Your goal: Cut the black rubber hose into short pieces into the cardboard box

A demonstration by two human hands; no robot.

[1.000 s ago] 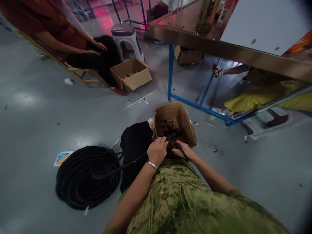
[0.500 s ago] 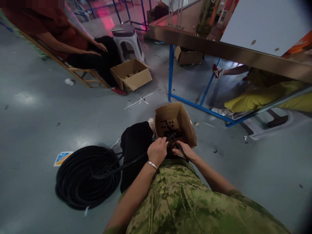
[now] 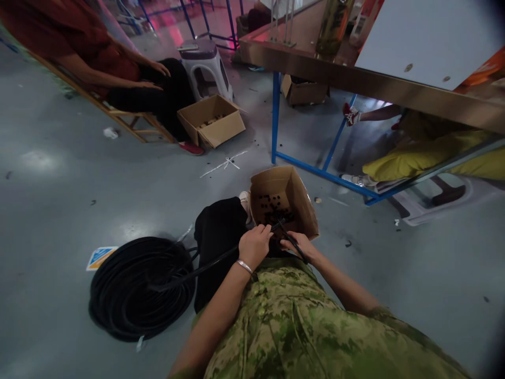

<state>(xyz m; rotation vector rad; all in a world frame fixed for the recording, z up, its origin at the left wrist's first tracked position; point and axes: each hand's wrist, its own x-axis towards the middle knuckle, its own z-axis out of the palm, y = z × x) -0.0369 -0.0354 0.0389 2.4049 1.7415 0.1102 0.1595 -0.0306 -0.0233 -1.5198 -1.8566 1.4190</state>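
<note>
My left hand (image 3: 255, 245) is closed around a black tube (image 3: 221, 258), near its end, over the open cardboard box (image 3: 300, 202). From that hand the tube runs left across my dark trouser leg to a large black coil (image 3: 142, 288) on the floor. In my right hand (image 3: 299, 244) are dark scissors (image 3: 292, 242), their handle slanting down to the right. The blades meet the tube's end, but I cannot make out whether they are closed. Small black cut pieces (image 3: 272, 202) lie scattered inside the box.
A blue-legged table (image 3: 275, 116) stands ahead to the right. Beyond my box is another cardboard box (image 3: 223, 129), beside a seated person (image 3: 87, 63) and a grey stool (image 3: 205, 68). Another person's legs (image 3: 414, 158) extend under the table. White string (image 3: 224, 163) lies on the floor.
The tube's end and the scissors' tips have shifted slightly lower over the box. Both hands keep their grip and have barely moved.
</note>
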